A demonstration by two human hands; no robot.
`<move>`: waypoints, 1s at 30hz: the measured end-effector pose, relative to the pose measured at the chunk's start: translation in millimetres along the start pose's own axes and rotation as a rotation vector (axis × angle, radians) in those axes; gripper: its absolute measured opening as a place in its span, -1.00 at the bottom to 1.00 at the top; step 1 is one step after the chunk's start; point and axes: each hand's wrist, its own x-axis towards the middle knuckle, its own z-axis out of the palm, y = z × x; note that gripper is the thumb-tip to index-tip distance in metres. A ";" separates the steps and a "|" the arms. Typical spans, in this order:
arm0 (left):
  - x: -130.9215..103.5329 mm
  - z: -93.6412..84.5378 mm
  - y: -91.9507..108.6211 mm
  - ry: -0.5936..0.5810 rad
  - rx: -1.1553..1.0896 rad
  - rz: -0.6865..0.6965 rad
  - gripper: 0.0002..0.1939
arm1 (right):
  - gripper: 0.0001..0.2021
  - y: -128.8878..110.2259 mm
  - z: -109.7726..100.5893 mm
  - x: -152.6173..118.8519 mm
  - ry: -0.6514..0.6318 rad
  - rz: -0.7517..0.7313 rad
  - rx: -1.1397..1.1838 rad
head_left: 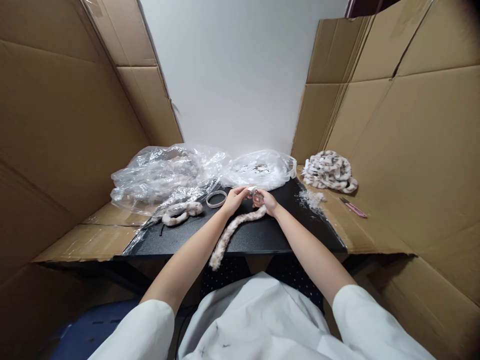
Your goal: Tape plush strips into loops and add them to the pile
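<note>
My left hand (236,198) and my right hand (267,201) meet over the middle of the black table (288,220). A small white tag-like piece (252,188) shows at the fingertips of my left hand, which are pinched together. My right hand is closed around the upper end of a fluffy brown-and-white strip (228,232). From there the strip curves left and down, past the table's front edge. Something clear and shiny (258,197) shows between the hands; its kind is too small to tell.
Left of my hands lie a roll of tape (216,205), a fluffy loop (182,212) and a large clear plastic bag (161,175). Behind is a bag of small pieces (258,170). At right are piled fluffy strips (328,171), white scraps (313,200) and a pink-handled cutter (353,207). Cardboard walls (423,150) flank the table.
</note>
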 end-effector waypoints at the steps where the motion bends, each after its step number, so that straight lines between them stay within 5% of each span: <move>1: 0.8 -0.4 -1.1 0.027 -0.033 -0.030 -0.69 | -0.50 -0.6 -0.1 -0.4 -0.002 0.001 0.006; 9: 13.0 -16.0 8.6 0.276 -0.231 -0.017 -0.73 | -0.76 -13.4 1.8 -13.4 -0.080 0.034 0.074; 14: 20.7 -32.0 22.6 0.524 -0.484 -0.019 -0.87 | -0.70 -30.6 -10.8 -25.6 -0.064 -0.007 0.232; 23: 20.9 -36.3 24.1 0.584 -0.557 -0.070 -0.82 | -0.81 -41.9 -40.3 -41.0 0.272 -0.406 0.299; 30: 19.2 -37.5 26.3 0.548 -0.572 -0.105 -0.88 | -0.74 -49.5 -63.0 -43.4 0.340 -0.635 0.445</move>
